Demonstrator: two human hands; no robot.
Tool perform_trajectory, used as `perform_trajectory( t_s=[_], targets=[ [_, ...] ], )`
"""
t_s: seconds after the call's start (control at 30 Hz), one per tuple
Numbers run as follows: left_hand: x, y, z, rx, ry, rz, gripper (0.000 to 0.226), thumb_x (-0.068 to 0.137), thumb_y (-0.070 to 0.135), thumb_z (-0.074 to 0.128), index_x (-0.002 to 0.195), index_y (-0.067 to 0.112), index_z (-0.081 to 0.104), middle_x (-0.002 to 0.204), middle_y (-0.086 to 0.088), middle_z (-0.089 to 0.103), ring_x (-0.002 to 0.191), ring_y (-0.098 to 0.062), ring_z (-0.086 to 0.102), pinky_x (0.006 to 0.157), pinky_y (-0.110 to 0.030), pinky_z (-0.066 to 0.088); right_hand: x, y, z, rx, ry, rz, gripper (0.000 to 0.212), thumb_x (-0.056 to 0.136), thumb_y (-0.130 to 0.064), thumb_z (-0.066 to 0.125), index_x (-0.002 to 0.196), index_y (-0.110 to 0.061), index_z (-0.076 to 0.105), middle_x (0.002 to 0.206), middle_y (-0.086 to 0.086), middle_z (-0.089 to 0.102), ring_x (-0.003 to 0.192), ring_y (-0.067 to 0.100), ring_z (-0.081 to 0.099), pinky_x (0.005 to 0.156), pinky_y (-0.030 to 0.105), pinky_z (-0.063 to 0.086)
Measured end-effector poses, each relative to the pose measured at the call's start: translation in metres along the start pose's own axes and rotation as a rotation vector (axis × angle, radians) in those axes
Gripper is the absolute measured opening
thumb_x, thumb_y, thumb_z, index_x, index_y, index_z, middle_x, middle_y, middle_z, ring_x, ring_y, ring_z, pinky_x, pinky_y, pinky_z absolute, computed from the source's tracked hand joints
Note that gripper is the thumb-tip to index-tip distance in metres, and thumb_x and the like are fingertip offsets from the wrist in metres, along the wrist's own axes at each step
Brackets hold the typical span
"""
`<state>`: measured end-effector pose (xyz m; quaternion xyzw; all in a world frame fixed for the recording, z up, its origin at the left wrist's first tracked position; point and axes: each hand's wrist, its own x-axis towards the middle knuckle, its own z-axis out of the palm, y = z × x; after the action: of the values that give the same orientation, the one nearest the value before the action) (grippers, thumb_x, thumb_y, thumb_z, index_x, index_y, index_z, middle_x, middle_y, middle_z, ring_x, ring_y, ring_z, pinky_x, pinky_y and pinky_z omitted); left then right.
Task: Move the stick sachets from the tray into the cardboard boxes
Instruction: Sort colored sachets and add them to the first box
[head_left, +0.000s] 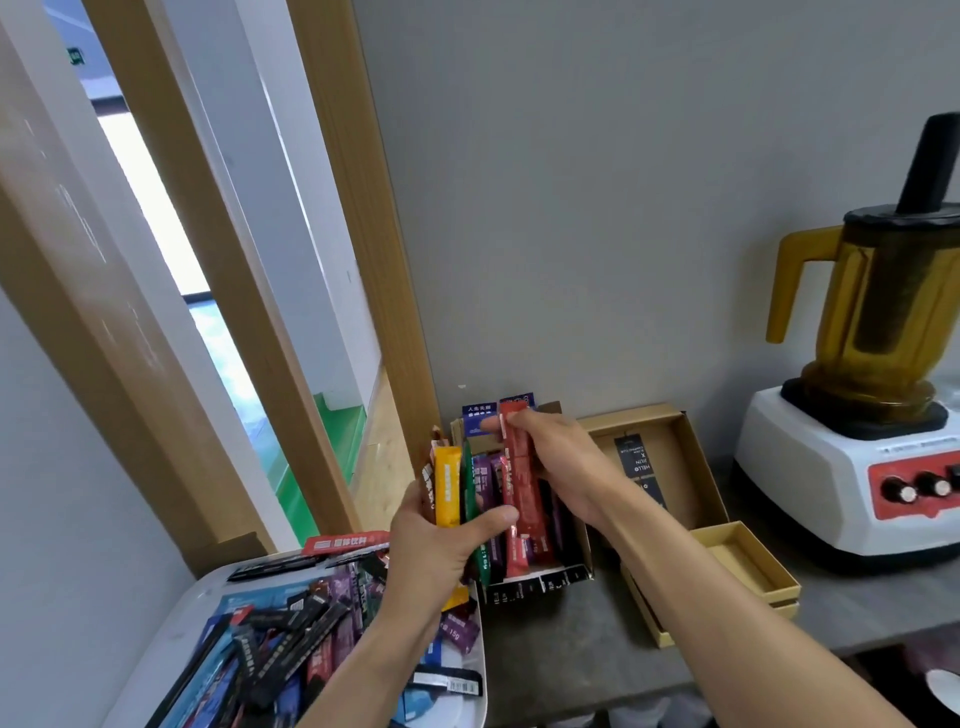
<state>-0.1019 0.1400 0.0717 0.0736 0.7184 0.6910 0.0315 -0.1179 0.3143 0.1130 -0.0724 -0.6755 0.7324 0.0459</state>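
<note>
Left hand (441, 551) grips a fan of yellow, green and purple stick sachets (448, 483). Right hand (558, 462) pinches red foil stick sachet (519, 483) over open brown cardboard box (540, 579) at the back-left corner of the grey worktop (571, 649).

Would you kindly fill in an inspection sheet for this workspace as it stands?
Surface: grey counter.
Job's things: loose sachets in white tray; others stand in cardboard box; flat open box and small open box beside it.
Clutter: blender at right.
Grippers: left hand grips sachet bundle; right hand pinches red sachet over the cardboard box.
Cables: nothing seen.
Surroundings: grey wall, wooden door frame.
</note>
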Motion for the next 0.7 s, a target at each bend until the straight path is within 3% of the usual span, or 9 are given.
perform_trajectory(
  t_s=[0.07,0.17,0.27,0.37,0.43,0.53,0.7],
  targets=[
    [0.0,-0.001,0.007,0.039,-0.008,-0.009,0.068,0.059,0.027,0.1,0.118,0.019,0.067,0.099,0.006,0.081,0.09,-0.011,0.079,0.075,-0.027,0.062,-0.001,0.001,-0.002,0.019,0.029,0.008,0.03,0.106,-0.036,0.052,0.112,-0.023,0.079,0.106,0.006,0.077,0.088,0.018,0.076,0.065,0.026,0.059],
    [0.003,-0.005,0.011,0.111,-0.022,-0.005,0.077,0.053,0.034,0.104,0.119,0.027,0.064,0.104,0.007,0.08,0.093,-0.011,0.079,0.087,-0.038,0.063,0.002,0.005,-0.005,0.053,0.067,0.024,0.027,0.105,-0.037,0.056,0.116,-0.023,0.077,0.119,0.01,0.073,0.107,0.027,0.071,0.087,0.039,0.062],
    [0.002,-0.006,0.013,0.132,-0.027,-0.002,0.065,0.062,0.032,0.1,0.116,0.031,0.064,0.104,0.008,0.08,0.093,-0.011,0.078,0.087,-0.038,0.063,0.002,0.001,-0.009,0.119,0.062,0.04,0.025,0.104,-0.033,0.06,0.12,-0.02,0.075,0.127,0.011,0.066,0.117,0.028,0.063,0.088,0.036,0.062],
    [0.0,-0.002,0.012,-0.036,-0.041,-0.125,0.041,0.081,0.017,0.088,0.117,0.018,0.07,0.097,-0.003,0.082,0.086,-0.023,0.08,0.085,-0.046,0.063,-0.002,-0.005,-0.018,0.198,-0.021,0.039,0.03,0.097,-0.036,0.072,0.12,-0.017,0.073,0.099,0.005,0.066,0.1,0.02,0.062,0.08,0.03,0.056],
    [-0.003,0.002,0.009,-0.132,-0.071,-0.205,0.031,0.084,0.013,0.083,0.113,0.008,0.072,0.083,-0.009,0.079,0.068,-0.026,0.074,0.07,-0.04,0.061,-0.002,-0.005,-0.026,0.201,-0.107,0.016,0.039,0.09,-0.039,0.078,0.118,-0.013,0.074,0.084,0.002,0.063,0.09,0.017,0.059,0.077,0.027,0.051],
    [-0.007,0.004,0.004,-0.168,-0.144,-0.268,0.026,0.087,0.011,0.078,0.111,0.004,0.07,0.072,-0.008,0.075,0.058,-0.02,0.062,0.061,-0.033,0.053,-0.003,-0.005,-0.028,0.191,-0.126,-0.019,0.027,0.092,-0.036,0.075,0.106,-0.013,0.076,0.089,0.003,0.072,0.083,0.012,0.065,0.068,0.022,0.054],
    [-0.006,0.001,-0.007,0.003,-0.154,-0.207,0.046,0.078,0.018,0.089,0.118,0.011,0.066,0.082,-0.005,0.079,0.069,-0.017,0.076,0.073,-0.039,0.06,0.0,-0.007,-0.021,-0.005,-0.026,-0.122,0.021,0.094,-0.035,0.074,0.101,-0.015,0.078,0.083,0.002,0.078,0.085,0.014,0.075,0.078,0.028,0.058]
  ],
)
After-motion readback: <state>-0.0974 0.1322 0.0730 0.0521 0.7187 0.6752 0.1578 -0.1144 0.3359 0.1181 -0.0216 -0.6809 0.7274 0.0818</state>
